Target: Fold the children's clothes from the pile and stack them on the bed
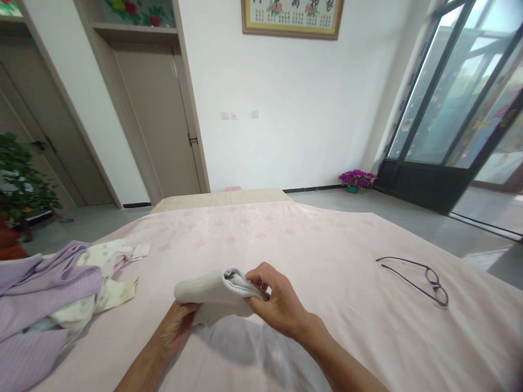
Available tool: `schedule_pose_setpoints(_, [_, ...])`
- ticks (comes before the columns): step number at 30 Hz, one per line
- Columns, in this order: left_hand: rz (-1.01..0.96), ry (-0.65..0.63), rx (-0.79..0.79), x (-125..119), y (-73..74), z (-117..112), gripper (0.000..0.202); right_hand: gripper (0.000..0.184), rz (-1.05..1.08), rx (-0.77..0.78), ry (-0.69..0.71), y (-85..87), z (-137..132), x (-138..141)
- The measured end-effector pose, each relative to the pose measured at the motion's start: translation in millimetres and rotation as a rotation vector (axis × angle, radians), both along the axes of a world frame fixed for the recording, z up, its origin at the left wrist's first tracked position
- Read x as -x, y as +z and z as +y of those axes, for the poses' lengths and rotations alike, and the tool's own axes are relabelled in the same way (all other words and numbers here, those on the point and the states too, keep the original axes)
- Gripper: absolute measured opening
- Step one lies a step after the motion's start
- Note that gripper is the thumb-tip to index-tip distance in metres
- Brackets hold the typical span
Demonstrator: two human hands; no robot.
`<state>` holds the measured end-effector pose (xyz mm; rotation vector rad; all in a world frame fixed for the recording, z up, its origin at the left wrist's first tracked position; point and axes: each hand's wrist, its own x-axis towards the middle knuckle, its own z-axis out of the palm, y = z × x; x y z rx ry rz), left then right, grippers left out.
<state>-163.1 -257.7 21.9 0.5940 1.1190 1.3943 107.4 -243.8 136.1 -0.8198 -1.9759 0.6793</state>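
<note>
Left hand (176, 325), right hand (279, 305), folded off-white cloth (210, 294)

Both bare forearms rise from below and converge on the folded cloth (212, 291). The left hand (177, 324) lies under the cloth's left end, palm up, with its fingers curled against the underside. The right hand (280, 305) is at the cloth's right end, back upward, its fingers (257, 282) pinched on the folded edge.

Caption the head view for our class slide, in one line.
Left hand and right hand grip a folded white cloth over a pink bedsheet, glasses nearby.
</note>
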Motion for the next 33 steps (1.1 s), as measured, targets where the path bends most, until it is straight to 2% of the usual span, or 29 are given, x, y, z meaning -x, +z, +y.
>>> schedule_pose_setpoints(2, [0.045, -0.018, 0.027, 1.5, -0.8, -0.1, 0.051, 0.029, 0.018, 0.068, -0.024, -3.6, 5.5, -1.4])
schedule_pose_setpoints(4, [0.078, -0.036, 0.012, 1.0, 1.9, 2.1, 0.055, 0.029, 0.107, 0.225, -0.037, -13.5, 17.2, -4.5])
schedule_pose_setpoints(7, [0.131, -0.087, -0.021, -5.5, 8.7, 12.6, 0.055, 0.032, 0.339, 0.529, -0.029, -40.3, 44.4, -12.4])
schedule_pose_setpoints(9, [0.185, -0.115, 0.005, -12.7, 10.8, 23.6, 0.054, 0.038, 0.433, 0.655, -0.047, -62.8, 65.0, -19.3])
schedule_pose_setpoints(11, [0.234, -0.105, 0.025, -20.1, 9.8, 35.2, 0.055, 0.040, 0.401, 0.716, -0.105, -83.9, 83.5, -26.9])
schedule_pose_setpoints(13, [0.270, -0.058, 0.043, -25.6, 7.3, 44.1, 0.060, 0.037, 0.259, 0.729, -0.178, -99.4, 97.2, -34.2])
schedule_pose_setpoints(15, [0.281, -0.015, 0.085, -27.9, 5.6, 47.8, 0.071, 0.034, 0.066, 0.615, -0.324, -106.6, 103.6, -39.8])
schedule_pose_setpoints(17, [0.263, -0.021, 0.125, -27.6, 5.8, 45.9, 0.085, 0.034, -0.096, 0.359, -0.467, -105.4, 101.3, -41.7])
schedule_pose_setpoints(18, [0.243, -0.039, 0.133, -26.9, 6.5, 43.5, 0.091, 0.036, -0.153, 0.213, -0.484, -102.5, 96.9, -40.6])
schedule_pose_setpoints(20, [0.198, -0.081, 0.138, -25.8, 8.6, 37.5, 0.102, 0.040, -0.240, -0.035, -0.371, -94.6, 83.0, -33.8])
schedule_pose_setpoints(22, [0.159, -0.109, 0.139, -26.3, 10.8, 32.4, 0.108, 0.054, -0.340, -0.178, -0.155, -87.9, 66.3, -21.7])
schedule_pose_setpoints(24, [0.149, -0.108, 0.138, -29.0, 12.5, 29.8, 0.108, 0.078, -0.459, -0.244, 0.005, -86.5, 52.6, -7.0])
schedule_pose_setpoints(26, [0.165, -0.081, 0.148, -32.8, 13.7, 29.5, 0.105, 0.094, -0.556, -0.268, 0.063, -90.8, 46.2, 6.8])
schedule_pose_setpoints(27, [0.173, -0.064, 0.157, -34.4, 14.2, 29.9, 0.103, 0.097, -0.587, -0.269, 0.061, -94.4, 45.8, 12.4])
schedule_pose_setpoints(30, [0.152, -0.060, 0.154, -34.8, 15.2, 30.0, 0.091, 0.083, -0.622, -0.258, 0.021, -104.6, 51.7, 22.6])
schedule_pose_setpoints(33, [0.081, -0.149, 0.096, -25.8, 15.4, 26.1, 0.061, 0.065, -0.616, -0.259, 0.015, -108.3, 57.4, 24.4])
